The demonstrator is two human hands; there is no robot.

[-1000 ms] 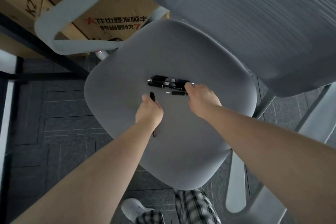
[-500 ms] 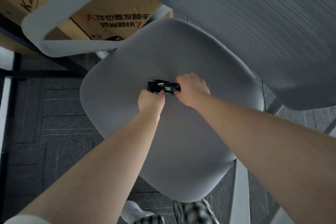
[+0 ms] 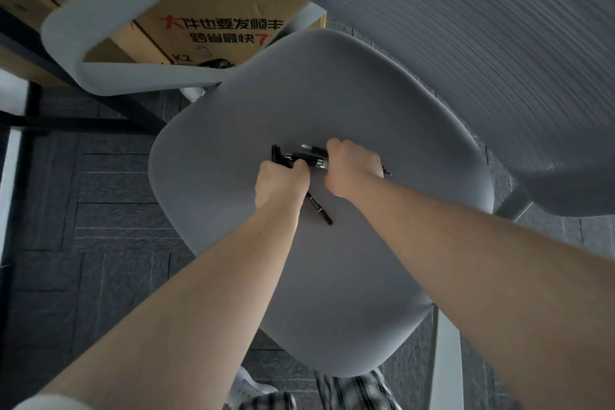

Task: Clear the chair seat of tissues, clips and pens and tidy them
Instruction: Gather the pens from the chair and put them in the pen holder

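On the chair seat (image 3: 332, 276), both the left hand (image 3: 281, 185) and right hand (image 3: 352, 170) grip the pens (image 3: 307, 156); one loose pen may slip out.

Grey fabric chair seat (image 3: 332, 276), rounded corners. Bunch of black pens (image 3: 307, 156) mid-seat, one more black pen (image 3: 319, 208) lying just below.

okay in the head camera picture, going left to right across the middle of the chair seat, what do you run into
bare seat → left hand closed on one pen → bundle of pens between the hands → right hand gripping that bundle → pen tips poking out past it → bare seat again.
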